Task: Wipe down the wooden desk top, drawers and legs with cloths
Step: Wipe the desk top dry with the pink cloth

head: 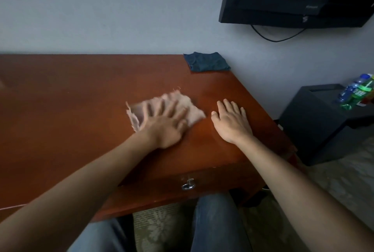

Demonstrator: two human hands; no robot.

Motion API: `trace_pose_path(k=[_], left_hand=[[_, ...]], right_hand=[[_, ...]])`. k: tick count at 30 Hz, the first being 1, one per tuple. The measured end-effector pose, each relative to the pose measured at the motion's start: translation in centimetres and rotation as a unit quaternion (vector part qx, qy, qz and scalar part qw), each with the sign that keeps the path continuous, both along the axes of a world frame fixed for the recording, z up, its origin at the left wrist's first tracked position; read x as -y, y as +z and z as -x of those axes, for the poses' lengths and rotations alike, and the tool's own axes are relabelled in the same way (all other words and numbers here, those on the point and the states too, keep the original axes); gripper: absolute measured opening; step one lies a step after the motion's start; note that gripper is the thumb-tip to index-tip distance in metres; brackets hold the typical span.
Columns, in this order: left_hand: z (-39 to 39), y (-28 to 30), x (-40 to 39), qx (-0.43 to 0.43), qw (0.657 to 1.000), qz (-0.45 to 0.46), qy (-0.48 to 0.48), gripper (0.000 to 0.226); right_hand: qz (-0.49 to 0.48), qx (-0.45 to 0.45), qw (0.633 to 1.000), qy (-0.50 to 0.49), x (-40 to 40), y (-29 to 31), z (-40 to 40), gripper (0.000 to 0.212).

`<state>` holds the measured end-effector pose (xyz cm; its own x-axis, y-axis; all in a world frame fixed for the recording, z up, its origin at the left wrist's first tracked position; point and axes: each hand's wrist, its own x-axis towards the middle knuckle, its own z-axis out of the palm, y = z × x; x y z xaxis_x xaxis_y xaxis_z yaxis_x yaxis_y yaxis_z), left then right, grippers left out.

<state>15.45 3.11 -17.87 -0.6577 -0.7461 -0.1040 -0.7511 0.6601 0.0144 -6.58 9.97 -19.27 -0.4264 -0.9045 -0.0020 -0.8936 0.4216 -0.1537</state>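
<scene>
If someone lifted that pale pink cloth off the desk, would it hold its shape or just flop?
Probably flop: the pink cloth looks thin, with frayed, wavy edges, lying flat under the left hand. It likely weighs very little. On the smooth, glossy desk top it should slide easily when pushed, perhaps bunching at its free edges.

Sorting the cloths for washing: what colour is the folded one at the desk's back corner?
Dark blue: the folded cloth shows clearly in the head view.
</scene>
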Motion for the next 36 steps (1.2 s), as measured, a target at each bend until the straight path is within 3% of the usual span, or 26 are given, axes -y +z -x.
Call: trace_pose_path(k=[3, 5, 10, 12, 15, 16, 17, 21, 24, 27, 29, 30, 31, 32, 34, 36], left_hand=[[-0.1, -0.4, -7.2, -0.004, 0.978, -0.008, -0.208, 0.065], [-0.3, -0.6, -6.6, -0.024, 0.969, -0.012, -0.244, 0.059], [2.4, 0.4, 3.8, -0.014, 1.0, -0.024, 0.006, 0.061], [3.8, 0.1, 1.3, -0.014, 1.0, 0.005, -0.012, 0.064], [3.9, -1.2, -5.7, -0.032, 0.977, 0.031, -0.208, 0.066], [3.7, -1.0, -5.7, -0.039, 0.973, 0.022, -0.227, 0.065], [3.7, -0.7, -4.0, -0.049, 0.977, 0.02, -0.205, 0.064], [3.9, 0.4, 2.4, -0.042, 0.998, -0.021, 0.048, 0.065], [5.1, -0.4, -2.7, -0.028, 0.999, -0.026, -0.023, 0.066], [4.5, 0.4, -4.4, -0.156, 0.976, -0.147, -0.048, 0.076], [3.1, 1.9, -3.6, -0.359, 0.906, -0.216, 0.054, 0.074], [2.1, 2.4, -3.3, -0.437, 0.867, -0.216, 0.104, 0.064], [0.9, 2.4, -2.9, -0.471, 0.854, -0.177, 0.132, 0.055], [-0.5, 2.2, -2.7, -0.451, 0.876, -0.111, 0.134, 0.049], [-4.1, 1.2, -1.9, -0.317, 0.944, 0.015, 0.089, 0.055], [-7.5, 0.2, -0.7, -0.168, 0.983, 0.038, 0.061, 0.073]], right_hand=[[0.041, 0.035, 0.999, 0.001, -0.1, -0.1, 0.4, 0.056], [0.115, 0.106, 0.988, -0.008, -0.4, 0.0, 1.0, 0.047], [0.255, 0.253, 0.931, -0.062, -2.2, 0.4, 1.6, 0.043], [0.292, 0.271, 0.913, -0.09, -2.4, 0.5, 1.9, 0.044], [0.332, 0.286, 0.892, -0.109, -2.0, 0.5, 2.2, 0.042], [0.335, 0.293, 0.889, -0.112, -2.0, 0.5, 2.3, 0.042], [0.332, 0.299, 0.888, -0.112, -2.1, 0.5, 2.4, 0.042], [0.3, 0.313, 0.897, -0.086, -3.1, 0.9, 2.6, 0.042], [0.304, 0.277, 0.908, -0.083, -3.3, 1.7, 2.3, 0.038], [0.319, 0.15, 0.933, -0.075, -3.7, 3.2, -0.3, 0.034], [0.307, 0.079, 0.948, -0.029, -4.3, 4.3, -3.2, 0.029], [0.275, 0.055, 0.96, -0.01, -4.3, 4.8, -4.9, 0.024], [0.223, 0.038, 0.974, 0.005, -4.0, 4.9, -6.5, 0.023], [0.157, 0.035, 0.987, 0.014, -3.4, 4.6, -8.0, 0.033], [0.029, 0.05, 0.998, 0.017, -1.4, 3.1, -10.1, 0.069], [-0.031, 0.028, 0.999, 0.031, 1.3, 1.4, -10.1, 0.091]])
